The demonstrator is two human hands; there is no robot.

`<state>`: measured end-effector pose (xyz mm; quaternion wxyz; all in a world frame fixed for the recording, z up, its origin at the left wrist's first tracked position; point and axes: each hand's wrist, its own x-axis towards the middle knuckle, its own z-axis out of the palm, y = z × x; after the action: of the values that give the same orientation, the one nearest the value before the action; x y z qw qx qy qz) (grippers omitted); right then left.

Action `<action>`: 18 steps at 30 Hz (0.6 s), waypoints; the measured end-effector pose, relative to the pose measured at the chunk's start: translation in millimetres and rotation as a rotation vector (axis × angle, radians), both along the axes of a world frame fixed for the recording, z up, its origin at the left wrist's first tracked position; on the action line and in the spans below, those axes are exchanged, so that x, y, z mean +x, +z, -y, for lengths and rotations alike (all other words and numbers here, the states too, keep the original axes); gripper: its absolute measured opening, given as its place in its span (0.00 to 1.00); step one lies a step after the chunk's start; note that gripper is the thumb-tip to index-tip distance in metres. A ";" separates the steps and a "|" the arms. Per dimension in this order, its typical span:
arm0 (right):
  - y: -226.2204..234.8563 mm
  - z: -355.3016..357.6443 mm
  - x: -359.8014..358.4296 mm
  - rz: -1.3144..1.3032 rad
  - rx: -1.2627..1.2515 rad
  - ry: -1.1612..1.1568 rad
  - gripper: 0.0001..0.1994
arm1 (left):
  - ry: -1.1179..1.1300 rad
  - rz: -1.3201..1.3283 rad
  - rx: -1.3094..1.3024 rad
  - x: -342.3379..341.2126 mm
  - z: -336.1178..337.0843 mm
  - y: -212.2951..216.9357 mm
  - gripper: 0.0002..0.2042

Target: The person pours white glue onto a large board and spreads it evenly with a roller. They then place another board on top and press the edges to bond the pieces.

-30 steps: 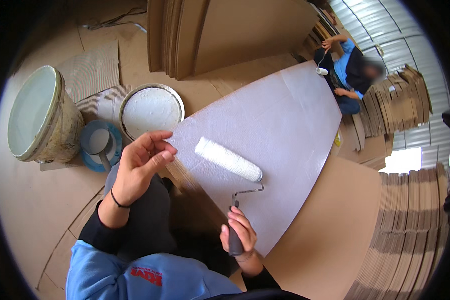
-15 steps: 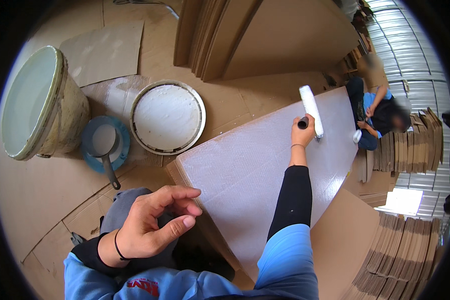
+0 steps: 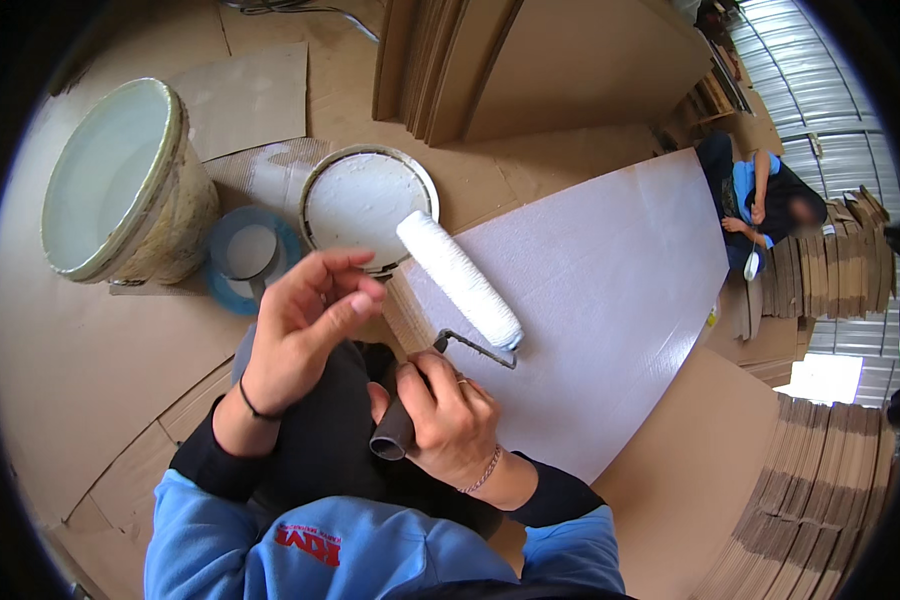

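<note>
My right hand point(image 3: 445, 415) is wrapped round the dark handle of a paint roller point(image 3: 460, 280), close in front of my body. Its white, wet-looking sleeve slants over the near left corner of a large sheet point(image 3: 600, 270) coated in glossy white, which lies on a cardboard stack. My left hand point(image 3: 310, 320) hangs in the air left of the roller, fingers apart and loosely bent, holding nothing. Beyond it lies a round lid point(image 3: 365, 195) covered with white paste. A grey long-handled pot point(image 3: 245, 250) sits on a blue round lid point(image 3: 220, 285), partly hidden by my left hand.
A tall crusted bucket point(image 3: 175, 215) stands at the left. Upright brown boards point(image 3: 570, 80) lean at the back. Another person point(image 3: 760, 200) sits beyond the sheet's far end, holding a small white object. Stacked folded cardboard point(image 3: 820, 480) lines the right; cardboard covers the floor.
My right hand has drawn the roller from the sheet's far part back toward my body, now at the near left corner. My left hand has risen slightly. The view has shifted a little.
</note>
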<state>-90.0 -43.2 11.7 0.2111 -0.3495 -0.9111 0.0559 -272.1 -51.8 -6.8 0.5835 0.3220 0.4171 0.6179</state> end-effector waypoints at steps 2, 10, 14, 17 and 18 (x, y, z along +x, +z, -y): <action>4.6 17.2 -2.4 -0.034 -0.033 0.003 0.11 | 0.042 -0.013 0.016 -4.9 2.2 -2.4 0.17; 8.4 -10.9 28.5 -0.274 0.014 -0.027 0.10 | 0.105 -0.037 0.035 -13.9 1.6 -10.0 0.17; 8.5 -23.3 51.4 -0.275 -0.012 0.067 0.11 | 0.122 -0.051 0.046 -10.3 -1.5 -11.4 0.17; 12.3 -18.1 75.5 -0.212 -0.109 0.185 0.13 | 0.144 -0.110 0.050 -8.0 -6.2 -14.6 0.16; 16.4 -22.2 87.2 -0.268 -0.127 0.182 0.13 | 0.145 -0.125 0.036 -8.5 -7.2 -15.9 0.17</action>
<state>-2.8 -20.9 28.1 0.3023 -0.2675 -0.8973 0.1785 -280.6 -44.6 -22.7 0.5043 0.3393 0.4636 0.6448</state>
